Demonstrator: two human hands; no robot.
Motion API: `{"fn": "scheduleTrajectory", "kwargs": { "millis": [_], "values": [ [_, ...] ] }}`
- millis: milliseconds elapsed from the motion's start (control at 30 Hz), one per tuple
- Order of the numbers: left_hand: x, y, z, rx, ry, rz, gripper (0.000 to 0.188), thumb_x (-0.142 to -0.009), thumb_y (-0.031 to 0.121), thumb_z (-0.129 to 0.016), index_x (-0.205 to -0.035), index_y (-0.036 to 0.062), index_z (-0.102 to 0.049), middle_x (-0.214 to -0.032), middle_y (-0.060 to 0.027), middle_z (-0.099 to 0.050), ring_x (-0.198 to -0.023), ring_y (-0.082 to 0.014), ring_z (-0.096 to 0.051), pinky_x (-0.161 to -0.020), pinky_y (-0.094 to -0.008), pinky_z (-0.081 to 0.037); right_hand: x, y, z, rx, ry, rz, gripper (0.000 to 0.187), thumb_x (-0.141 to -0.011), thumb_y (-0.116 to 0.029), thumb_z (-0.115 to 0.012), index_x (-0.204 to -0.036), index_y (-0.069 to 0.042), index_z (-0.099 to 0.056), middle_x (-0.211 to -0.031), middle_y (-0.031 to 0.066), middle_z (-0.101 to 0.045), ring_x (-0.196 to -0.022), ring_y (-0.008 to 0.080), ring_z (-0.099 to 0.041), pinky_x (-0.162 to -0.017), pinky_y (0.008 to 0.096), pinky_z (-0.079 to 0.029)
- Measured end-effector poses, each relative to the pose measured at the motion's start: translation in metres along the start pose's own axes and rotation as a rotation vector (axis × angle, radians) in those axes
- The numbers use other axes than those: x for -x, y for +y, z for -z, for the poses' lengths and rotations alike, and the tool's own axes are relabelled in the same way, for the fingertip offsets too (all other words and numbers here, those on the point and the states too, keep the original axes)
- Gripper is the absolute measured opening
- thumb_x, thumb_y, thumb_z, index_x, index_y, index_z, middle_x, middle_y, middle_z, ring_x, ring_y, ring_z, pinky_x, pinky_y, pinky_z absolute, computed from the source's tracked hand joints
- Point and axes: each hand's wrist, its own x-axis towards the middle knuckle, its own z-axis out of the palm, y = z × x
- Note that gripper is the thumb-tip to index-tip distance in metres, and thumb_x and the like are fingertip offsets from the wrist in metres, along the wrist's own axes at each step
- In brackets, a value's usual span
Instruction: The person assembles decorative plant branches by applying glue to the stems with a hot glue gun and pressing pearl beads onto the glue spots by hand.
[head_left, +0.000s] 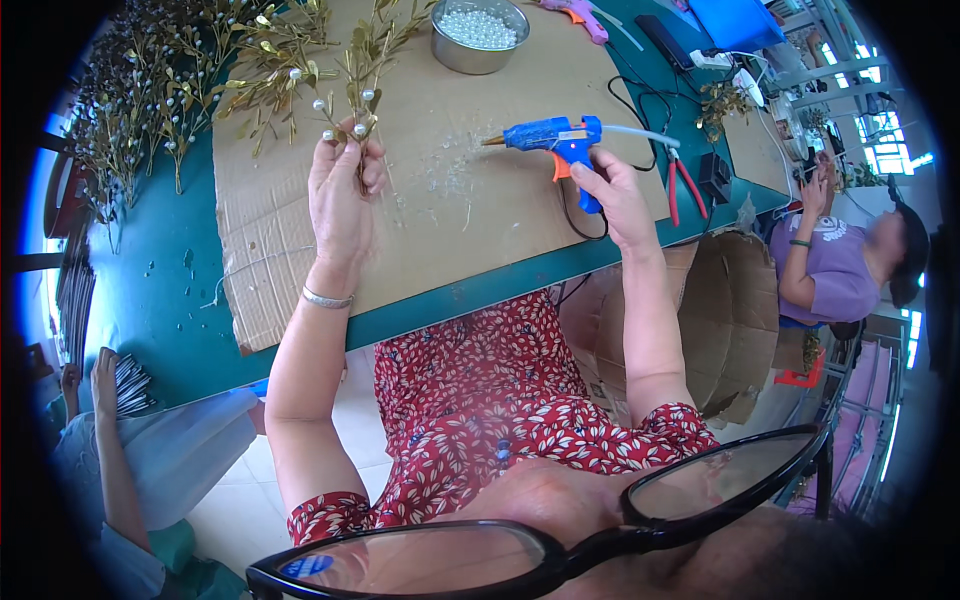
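My left hand point(342, 185) is closed around the stem of a gold artificial leaf branch point(372, 70), which points away from me and carries several white pearl beads. In my right hand point(618, 195) is a blue hot glue gun point(560, 135) with an orange trigger, its nozzle aimed left toward the branch but apart from it. A clear glue stick point(640, 133) runs out of its back. Beneath both hands lies a cardboard sheet point(440, 270), with strands of dried glue point(450, 175) between them. A round metal tin point(475, 55) of white pearl beads stands beyond.
More gold branches point(150, 90) are heaped at the far left of the green table point(185, 300). Red-handled pliers point(685, 190), a black cable and a pink glue gun point(580, 15) lie to the right. A cardboard box point(735, 310) stands below the edge. People sit at both sides.
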Motion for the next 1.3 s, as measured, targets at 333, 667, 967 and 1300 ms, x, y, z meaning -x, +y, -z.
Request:
{"fn": "scheduleTrajectory", "kwargs": {
  "millis": [333, 667, 967, 1300],
  "values": [
    [0.002, 0.001, -0.009, -0.112, 0.032, -0.021, 0.018, -0.097, 0.009, -0.039, -0.113, 0.0036, -0.045, -0.093, -0.0079, -0.058, -0.066, -0.0071, -0.042, -0.057, -0.0211, -0.034, -0.026, 0.003, -0.009, 0.407, 0.055, 0.04, 0.02, -0.085, -0.015, -0.065, -0.096, 0.002, -0.062, -0.081, 0.0059, -0.064, -0.075, 0.0104, -0.059, -0.068, 0.0244, -0.047],
    [0.002, 0.001, -0.001, -0.087, -0.043, -0.025, 0.031, -0.096, 0.008, -0.041, -0.127, 0.0047, -0.042, -0.086, -0.0022, -0.052, -0.061, -0.0041, -0.035, -0.055, -0.0175, -0.03, -0.215, -0.05, -0.056, 0.897, -0.058, 0.479, 0.019, -0.075, -0.019, -0.064, -0.086, -0.004, -0.068, -0.077, 0.0128, -0.066, -0.072, 0.0239, -0.063, -0.068, 0.0345, -0.049],
    [-0.001, -0.002, -0.002, -0.14, -0.048, -0.019, 0.029, -0.096, 0.011, -0.043, -0.124, 0.0038, -0.043, -0.084, -0.0011, -0.051, -0.061, -0.0036, -0.035, -0.054, -0.0175, -0.031, -0.262, -0.032, -0.064, 1.091, -0.247, 0.426, 0.018, -0.067, -0.006, -0.06, -0.081, -0.006, -0.071, -0.078, 0.0144, -0.067, -0.076, 0.0281, -0.064, -0.07, 0.0376, -0.05],
    [0.003, -0.003, -0.002, -0.138, -0.065, -0.017, 0.029, -0.096, 0.011, -0.043, -0.125, 0.0046, -0.042, -0.085, -0.0008, -0.051, -0.063, -0.004, -0.035, -0.055, -0.0179, -0.031, -0.19, -0.059, -0.049, -0.088, -0.247, 0.138, 0.025, -0.09, -0.024, -0.061, -0.088, 0.001, -0.066, -0.064, -0.0019, -0.052, -0.057, 0.0065, -0.046, -0.047, 0.0177, -0.032]
  ]
}}
